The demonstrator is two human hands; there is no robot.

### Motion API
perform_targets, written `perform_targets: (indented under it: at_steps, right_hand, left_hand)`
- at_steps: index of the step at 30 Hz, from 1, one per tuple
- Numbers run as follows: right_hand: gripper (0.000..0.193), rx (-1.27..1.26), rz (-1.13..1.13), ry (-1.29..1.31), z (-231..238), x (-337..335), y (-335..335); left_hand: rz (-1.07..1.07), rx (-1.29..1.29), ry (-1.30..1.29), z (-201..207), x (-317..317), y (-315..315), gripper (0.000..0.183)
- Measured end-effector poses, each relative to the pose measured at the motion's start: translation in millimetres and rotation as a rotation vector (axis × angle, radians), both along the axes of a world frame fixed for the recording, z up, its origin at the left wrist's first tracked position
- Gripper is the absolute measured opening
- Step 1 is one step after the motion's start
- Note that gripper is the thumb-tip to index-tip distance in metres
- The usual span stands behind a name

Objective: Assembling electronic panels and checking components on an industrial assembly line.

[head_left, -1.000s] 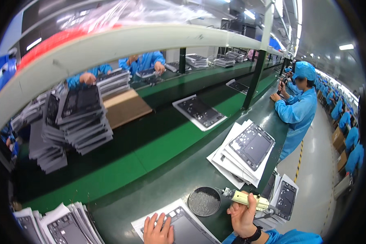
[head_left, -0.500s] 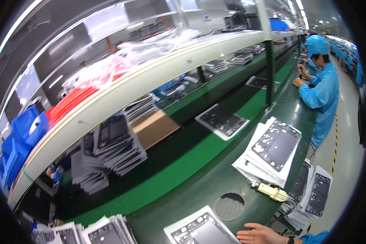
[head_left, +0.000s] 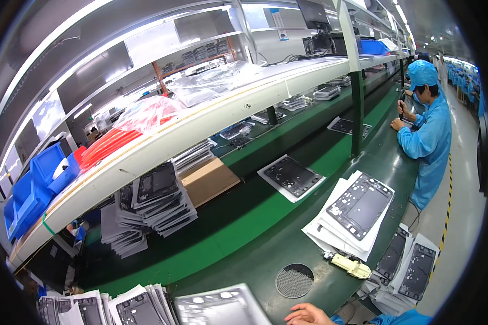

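Observation:
At the bottom of the view, a tablet-like dark panel on a white sheet point(head_left: 222, 307) is blurred and cut off by the lower edge. To its right is my right hand point(head_left: 308, 315), only partly in view, fingers loosely extended toward the left and holding nothing visible. A gap separates its fingertips from the panel. My left hand is out of view. Just beyond my right hand, a round perforated grille point(head_left: 294, 280) is set in the green bench point(head_left: 244, 271). A cream-coloured hand tool point(head_left: 350, 265) lies to the right of the grille.
Similar panels on white sheets point(head_left: 360, 205) are stacked farther along the bench. More stacks stand at lower left point(head_left: 138, 311) and under the shelf point(head_left: 157, 200). One panel point(head_left: 293, 176) lies on the green belt point(head_left: 244, 233). A co-worker in blue point(head_left: 425, 130) works at far right.
The near panel has shifted left and become blurred. My right hand has moved left and lower, with its fingers bending slightly. The head view has shifted slightly.

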State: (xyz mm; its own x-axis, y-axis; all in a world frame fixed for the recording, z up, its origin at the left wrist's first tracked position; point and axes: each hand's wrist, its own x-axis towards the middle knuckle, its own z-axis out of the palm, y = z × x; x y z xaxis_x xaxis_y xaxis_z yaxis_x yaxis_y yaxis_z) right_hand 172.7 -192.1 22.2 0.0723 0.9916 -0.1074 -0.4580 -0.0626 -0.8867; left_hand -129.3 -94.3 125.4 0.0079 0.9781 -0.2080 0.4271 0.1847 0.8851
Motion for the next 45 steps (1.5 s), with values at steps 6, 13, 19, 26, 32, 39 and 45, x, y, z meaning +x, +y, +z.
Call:
perform_targets:
  at_steps: [6, 13, 19, 26, 32, 39, 45]
  right_hand:
    - [0.022, 0.005, -0.134, -0.547, 10.0, 21.4, -0.2]
    - [0.025, 0.119, -0.070, -0.756, -4.5, 31.1, 15.5]
    - [0.022, 0.032, -0.024, -0.806, 8.2, 29.1, 23.8]
    - [0.010, 0.163, -0.193, -0.783, 55.5, 63.3, 47.3]
    - [0.020, 0.304, -0.121, -0.960, 142.4, 69.8, 84.2]
    - [0.013, 0.338, -0.073, -0.889, 180.6, 90.6, 176.4]
    - [0.011, 0.310, -0.349, -0.797, 164.2, 143.1, 262.3]
  left_hand:
    - [0.348, 0.113, -0.026, 38.7, -116.5, 32.9, 0.039]
    - [0.475, 0.095, -0.206, -24.8, -216.5, 56.7, 0.055]
    - [0.342, 0.046, -0.048, -32.9, -256.9, 77.7, 0.044]
    - [0.077, 0.452, -0.041, 27.3, -150.6, -3.9, 0.042]
    - [-0.773, 0.059, -0.229, -27.1, 76.5, 43.9, 0.016]
    - [-0.694, 0.352, -0.272, -150.6, 166.1, 103.7, 0.019]
    - [-0.812, 0.459, -0.180, -122.7, 162.8, 97.7, 0.014]
